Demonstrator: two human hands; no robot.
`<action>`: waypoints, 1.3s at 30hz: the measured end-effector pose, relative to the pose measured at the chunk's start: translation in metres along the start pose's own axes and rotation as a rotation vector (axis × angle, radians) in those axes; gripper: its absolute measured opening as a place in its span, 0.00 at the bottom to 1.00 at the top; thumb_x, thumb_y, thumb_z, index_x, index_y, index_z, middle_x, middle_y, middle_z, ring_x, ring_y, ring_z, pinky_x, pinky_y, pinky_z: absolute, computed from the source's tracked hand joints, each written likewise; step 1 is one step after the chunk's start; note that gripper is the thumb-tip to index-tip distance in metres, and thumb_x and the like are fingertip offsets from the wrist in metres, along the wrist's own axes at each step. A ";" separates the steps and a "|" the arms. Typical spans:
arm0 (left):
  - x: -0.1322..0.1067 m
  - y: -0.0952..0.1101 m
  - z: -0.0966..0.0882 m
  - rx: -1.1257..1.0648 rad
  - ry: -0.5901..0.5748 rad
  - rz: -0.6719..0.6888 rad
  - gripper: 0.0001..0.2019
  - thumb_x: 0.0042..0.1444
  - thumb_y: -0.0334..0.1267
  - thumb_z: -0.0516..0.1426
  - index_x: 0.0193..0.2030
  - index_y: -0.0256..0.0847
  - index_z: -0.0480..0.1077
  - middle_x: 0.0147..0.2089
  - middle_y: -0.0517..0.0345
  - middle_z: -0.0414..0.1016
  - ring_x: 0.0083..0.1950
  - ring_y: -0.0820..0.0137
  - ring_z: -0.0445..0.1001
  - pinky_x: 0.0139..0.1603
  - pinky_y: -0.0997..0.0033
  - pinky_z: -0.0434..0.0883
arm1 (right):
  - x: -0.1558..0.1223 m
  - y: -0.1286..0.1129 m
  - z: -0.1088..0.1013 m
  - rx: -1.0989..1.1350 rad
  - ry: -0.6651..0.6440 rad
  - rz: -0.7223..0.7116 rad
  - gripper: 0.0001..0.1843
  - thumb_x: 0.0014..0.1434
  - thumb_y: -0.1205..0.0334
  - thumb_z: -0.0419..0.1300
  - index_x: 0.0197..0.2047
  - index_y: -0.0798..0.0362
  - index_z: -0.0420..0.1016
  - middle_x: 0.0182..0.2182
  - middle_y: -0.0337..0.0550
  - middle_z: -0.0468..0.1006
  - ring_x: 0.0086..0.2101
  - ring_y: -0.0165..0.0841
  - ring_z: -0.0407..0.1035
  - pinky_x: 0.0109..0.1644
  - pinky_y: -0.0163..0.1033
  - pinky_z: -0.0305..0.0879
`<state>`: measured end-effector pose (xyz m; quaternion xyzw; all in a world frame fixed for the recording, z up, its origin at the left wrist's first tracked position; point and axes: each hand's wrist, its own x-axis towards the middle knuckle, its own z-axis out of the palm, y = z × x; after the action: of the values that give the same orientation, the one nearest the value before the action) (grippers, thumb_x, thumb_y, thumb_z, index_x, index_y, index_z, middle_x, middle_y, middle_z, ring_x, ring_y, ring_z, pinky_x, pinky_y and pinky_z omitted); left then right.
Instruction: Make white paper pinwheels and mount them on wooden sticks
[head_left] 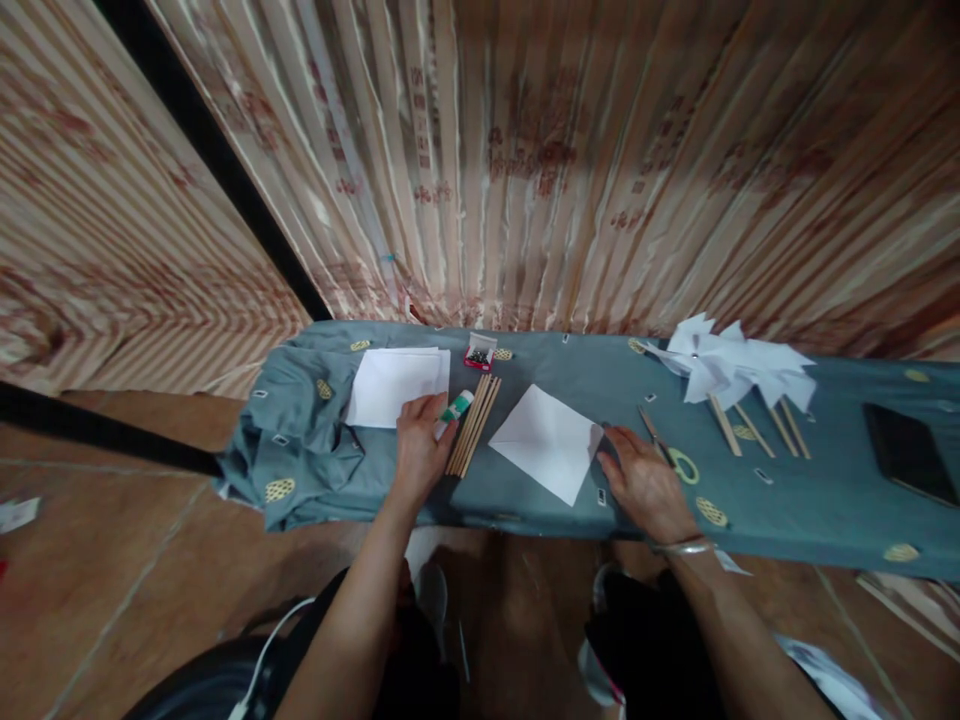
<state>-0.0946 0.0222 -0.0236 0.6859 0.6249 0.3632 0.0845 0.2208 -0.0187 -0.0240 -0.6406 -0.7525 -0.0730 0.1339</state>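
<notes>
Two hands in my head view, both over one bench under a grey-green cloth (600,365).

Left hand (421,440): thumb and fingers closed around one glue stick (457,406), green and white, tilted, its lower end partly hidden by the grip. Just to its right I log a row of wooden sticks (474,428), at least five, lying close together; exact count uncertain.

Right hand (637,478): fingers loosely curled, thumb a little apart, at the right corner of one white square sheet (547,445). I can't tell whether the fingertips pinch that corner or only rest by it. The sheet lies flat between the hands, turned corner-on, near the sticks. One bracelet (686,547) on this wrist.

Just right of this hand: one pair of scissors (682,464), yellow-green handle. Further right, paper pinwheels (727,362) in an overlapping heap; heads I can't separate, but four sticks show below. One dark phone (911,455) beyond them.

Beyond the left hand, one stack of white paper (397,385), sheets uncountable.

Containers: one small red box (478,364), lid up, holding small dark pieces, too tiny to count from here.
</notes>
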 end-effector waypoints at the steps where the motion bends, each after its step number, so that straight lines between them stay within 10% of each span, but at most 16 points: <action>1: 0.000 -0.005 -0.001 0.021 -0.006 -0.021 0.18 0.56 0.36 0.58 0.54 0.39 0.71 0.51 0.47 0.74 0.54 0.56 0.69 0.57 0.54 0.68 | -0.002 -0.001 0.001 0.004 0.006 -0.006 0.23 0.66 0.60 0.47 0.55 0.65 0.71 0.52 0.62 0.76 0.50 0.46 0.72 0.55 0.48 0.69; 16: 0.003 -0.010 0.002 0.226 -0.180 0.000 0.16 0.55 0.29 0.57 0.51 0.38 0.73 0.45 0.47 0.77 0.48 0.57 0.73 0.53 0.57 0.71 | -0.021 -0.022 -0.003 0.143 0.039 -0.062 0.23 0.66 0.58 0.48 0.55 0.64 0.73 0.51 0.63 0.78 0.50 0.48 0.73 0.55 0.51 0.71; 24: 0.000 -0.001 0.008 -0.217 -0.094 -0.052 0.15 0.53 0.31 0.58 0.48 0.41 0.76 0.45 0.51 0.79 0.49 0.61 0.74 0.54 0.59 0.71 | -0.021 -0.044 -0.013 0.388 0.050 0.016 0.22 0.66 0.54 0.49 0.54 0.57 0.74 0.52 0.58 0.78 0.54 0.47 0.71 0.59 0.53 0.67; 30: -0.022 0.043 0.037 -0.750 -0.232 -0.162 0.16 0.50 0.31 0.61 0.48 0.39 0.76 0.45 0.52 0.79 0.43 0.66 0.77 0.46 0.66 0.74 | -0.018 -0.060 -0.018 1.031 -0.054 0.365 0.25 0.56 0.44 0.62 0.52 0.49 0.76 0.47 0.50 0.81 0.44 0.42 0.76 0.50 0.48 0.72; 39: -0.045 0.079 0.045 -0.873 -0.511 -0.055 0.18 0.49 0.31 0.64 0.49 0.41 0.76 0.45 0.53 0.79 0.47 0.65 0.77 0.48 0.67 0.72 | -0.010 -0.061 -0.021 1.595 -0.056 0.689 0.22 0.41 0.47 0.74 0.37 0.51 0.82 0.24 0.35 0.77 0.24 0.25 0.64 0.30 0.32 0.62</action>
<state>-0.0029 -0.0206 -0.0287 0.6370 0.3918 0.4087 0.5231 0.1648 -0.0447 -0.0029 -0.5494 -0.3463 0.5366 0.5388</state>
